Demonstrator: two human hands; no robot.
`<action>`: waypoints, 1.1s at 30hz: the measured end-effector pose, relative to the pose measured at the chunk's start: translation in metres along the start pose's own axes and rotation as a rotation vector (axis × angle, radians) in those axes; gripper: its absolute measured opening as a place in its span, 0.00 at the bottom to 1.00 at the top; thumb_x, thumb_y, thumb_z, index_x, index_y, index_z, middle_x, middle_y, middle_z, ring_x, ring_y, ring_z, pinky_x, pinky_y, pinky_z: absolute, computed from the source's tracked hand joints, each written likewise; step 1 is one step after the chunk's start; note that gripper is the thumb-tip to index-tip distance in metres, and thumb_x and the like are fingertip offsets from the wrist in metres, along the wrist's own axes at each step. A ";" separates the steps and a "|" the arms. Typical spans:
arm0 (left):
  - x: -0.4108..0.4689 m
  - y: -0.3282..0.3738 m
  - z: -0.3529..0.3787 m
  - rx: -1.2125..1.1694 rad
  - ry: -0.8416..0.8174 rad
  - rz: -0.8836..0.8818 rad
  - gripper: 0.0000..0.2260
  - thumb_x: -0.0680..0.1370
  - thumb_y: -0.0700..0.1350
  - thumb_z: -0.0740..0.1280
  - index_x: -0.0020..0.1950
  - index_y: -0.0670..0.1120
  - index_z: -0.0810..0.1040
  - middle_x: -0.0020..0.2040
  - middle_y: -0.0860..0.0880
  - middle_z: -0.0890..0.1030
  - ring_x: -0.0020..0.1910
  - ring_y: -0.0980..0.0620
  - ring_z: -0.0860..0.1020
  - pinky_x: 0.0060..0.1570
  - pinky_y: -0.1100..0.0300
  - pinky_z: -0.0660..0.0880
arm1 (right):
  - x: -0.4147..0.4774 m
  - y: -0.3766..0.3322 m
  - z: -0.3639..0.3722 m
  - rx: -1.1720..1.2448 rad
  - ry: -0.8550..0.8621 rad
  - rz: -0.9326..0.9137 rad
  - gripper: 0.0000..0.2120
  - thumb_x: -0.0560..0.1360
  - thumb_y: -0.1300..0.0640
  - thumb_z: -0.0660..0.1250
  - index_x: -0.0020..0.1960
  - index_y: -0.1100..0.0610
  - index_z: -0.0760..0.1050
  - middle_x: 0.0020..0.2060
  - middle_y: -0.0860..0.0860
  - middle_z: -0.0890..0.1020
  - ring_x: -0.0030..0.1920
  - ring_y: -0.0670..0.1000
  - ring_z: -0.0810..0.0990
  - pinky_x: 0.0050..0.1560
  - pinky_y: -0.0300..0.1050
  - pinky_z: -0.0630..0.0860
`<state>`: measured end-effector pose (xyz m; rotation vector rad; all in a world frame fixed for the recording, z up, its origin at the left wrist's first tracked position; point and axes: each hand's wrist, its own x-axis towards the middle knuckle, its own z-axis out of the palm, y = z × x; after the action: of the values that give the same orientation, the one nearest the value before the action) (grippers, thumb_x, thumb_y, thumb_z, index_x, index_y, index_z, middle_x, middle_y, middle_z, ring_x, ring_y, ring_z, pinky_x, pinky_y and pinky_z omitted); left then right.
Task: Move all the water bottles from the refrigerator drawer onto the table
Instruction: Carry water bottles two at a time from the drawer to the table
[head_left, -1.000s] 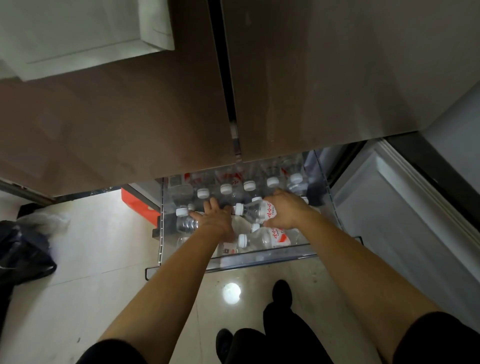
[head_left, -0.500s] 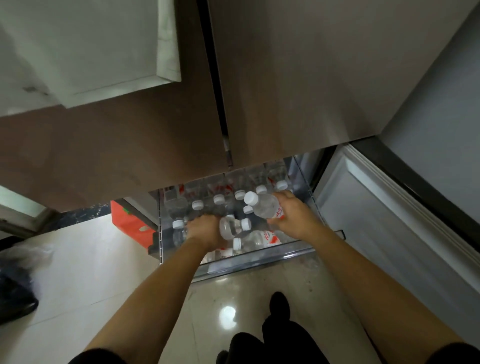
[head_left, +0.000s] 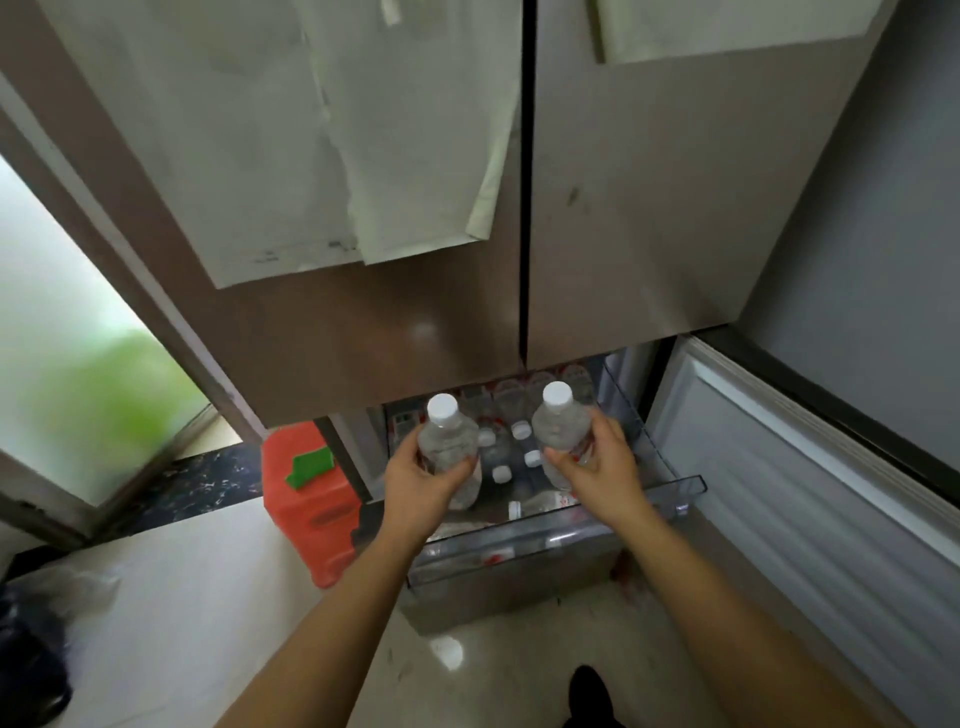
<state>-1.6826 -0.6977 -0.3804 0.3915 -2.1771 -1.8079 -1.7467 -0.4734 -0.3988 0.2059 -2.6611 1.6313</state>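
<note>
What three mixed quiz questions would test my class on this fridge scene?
1. True or false: the left hand grips the left bottle and the right hand grips the right bottle.
2. The caps of the held bottles are: A red, B white, C blue.
3. Fill in: the other bottles are in the ____.
Key: 1 true; 2 B; 3 drawer.

rear bottles (head_left: 511, 391) half hidden under doors (head_left: 415, 322), shoe (head_left: 589, 693) cropped
</note>
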 end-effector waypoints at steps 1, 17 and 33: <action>-0.001 0.003 0.001 -0.013 0.010 0.021 0.26 0.69 0.43 0.80 0.64 0.49 0.75 0.58 0.54 0.82 0.56 0.58 0.80 0.57 0.59 0.77 | -0.002 -0.003 0.000 0.033 0.006 -0.002 0.28 0.72 0.52 0.76 0.69 0.46 0.69 0.59 0.44 0.70 0.59 0.43 0.73 0.57 0.30 0.67; -0.136 0.067 -0.092 0.043 0.486 0.251 0.30 0.74 0.54 0.74 0.71 0.64 0.63 0.63 0.67 0.74 0.63 0.62 0.75 0.62 0.56 0.76 | -0.075 -0.107 0.042 0.329 -0.295 -0.309 0.32 0.71 0.44 0.75 0.72 0.47 0.69 0.64 0.44 0.73 0.65 0.46 0.75 0.66 0.55 0.76; -0.539 0.110 -0.186 0.356 1.325 0.027 0.32 0.72 0.54 0.72 0.72 0.65 0.62 0.64 0.72 0.71 0.64 0.67 0.72 0.61 0.61 0.73 | -0.392 -0.215 0.148 0.600 -1.140 -0.533 0.29 0.68 0.39 0.73 0.66 0.32 0.66 0.63 0.40 0.74 0.62 0.45 0.76 0.63 0.54 0.76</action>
<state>-1.1165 -0.6406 -0.2631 1.1856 -1.4192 -0.6514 -1.3238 -0.6601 -0.3076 2.1652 -2.0046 2.4225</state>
